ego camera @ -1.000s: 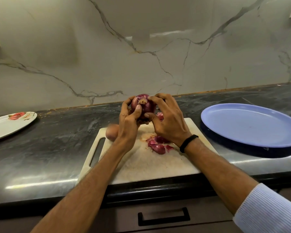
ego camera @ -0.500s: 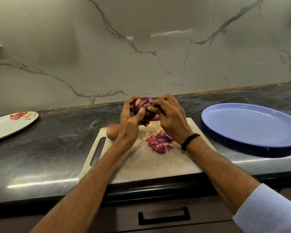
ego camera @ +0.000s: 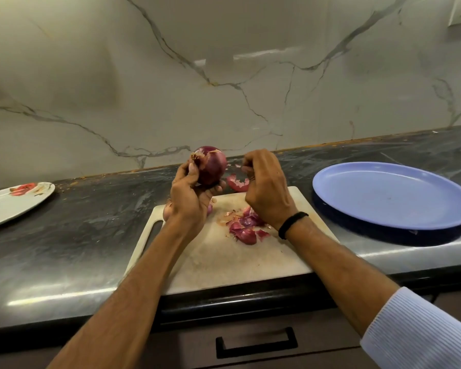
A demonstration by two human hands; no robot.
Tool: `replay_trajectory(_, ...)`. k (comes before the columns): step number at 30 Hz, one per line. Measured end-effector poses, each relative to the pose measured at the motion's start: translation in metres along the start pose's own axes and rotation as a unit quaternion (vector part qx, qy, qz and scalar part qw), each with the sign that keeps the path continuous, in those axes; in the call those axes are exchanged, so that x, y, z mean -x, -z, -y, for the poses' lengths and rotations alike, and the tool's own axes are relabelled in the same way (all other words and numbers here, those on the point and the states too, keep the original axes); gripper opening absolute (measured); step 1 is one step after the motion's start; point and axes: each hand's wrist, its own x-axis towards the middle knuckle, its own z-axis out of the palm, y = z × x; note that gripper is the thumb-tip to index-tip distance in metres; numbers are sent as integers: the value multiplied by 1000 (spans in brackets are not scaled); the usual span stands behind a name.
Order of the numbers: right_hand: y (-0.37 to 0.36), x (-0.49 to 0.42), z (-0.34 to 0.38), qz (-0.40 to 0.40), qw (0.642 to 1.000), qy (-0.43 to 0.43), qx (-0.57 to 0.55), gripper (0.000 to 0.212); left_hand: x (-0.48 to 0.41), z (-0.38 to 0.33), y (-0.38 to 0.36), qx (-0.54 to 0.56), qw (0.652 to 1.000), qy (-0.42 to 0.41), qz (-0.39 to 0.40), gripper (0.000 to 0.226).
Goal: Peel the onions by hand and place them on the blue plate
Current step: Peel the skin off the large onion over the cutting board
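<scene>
The red onion (ego camera: pixel 210 166) is gripped in the left hand (ego camera: pixel 189 201), with the fingers curled beneath it and the thumb laid up its left side by the ragged root end. It is held above the far edge of the cutting board (ego camera: pixel 224 262). Just to the right, a curved strip of purple skin (ego camera: pixel 237 184) is pinched in the fingertips of the right hand (ego camera: pixel 266 190), whose fingers are all curled in. The strip appears to be free of the onion, though the gap is small.

The step in hand is judged to be the stripping of the outer skin. The strip is best dropped onto the heap of peelings (ego camera: pixel 246 227) on the board beneath the right hand, not carried toward the plate. The onion should then be turned in the left hand so that the next torn edge is brought to the right fingertips. Skin is likely to lift most cleanly if caught with a nail at the root end and drawn along the onion's length. Papery remnants seem to cling near the root — these should be cleared before the onion is counted as peeled. A firm but uncrushing grip is advised, since a bared layer is probably slick.

The blue plate (ego camera: pixel 389 198) stands on the dark countertop (ego camera: pixel 91 225) to the right of the board with nothing on it — no onion has been delivered yet. A white patterned plate (ego camera: pixel 14 203) lies at the far left.
</scene>
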Motion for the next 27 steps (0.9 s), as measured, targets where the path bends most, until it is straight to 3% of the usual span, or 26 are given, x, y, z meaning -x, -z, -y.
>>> replay_trajectory(4, 4, 0, -6, 6, 999, -32, 33, 40, -1, 2, 0, -45, 999, -14, 2, 33)
replay_trajectory(8, 5, -1, 0, 33, 999, 2, 3, 28, 1, 3, 0, -93, 995, -37, 25, 32)
replay_trajectory(13, -3, 2, 1, 87, 996, 21, -5, 56, 6, 1, -4, -79, 996, -32, 39, 30)
replay_trajectory(27, -1, 4, -5, 105, 993, 47, -22, 54, 4, 4, 4, -164, 984, -18, 69, 29)
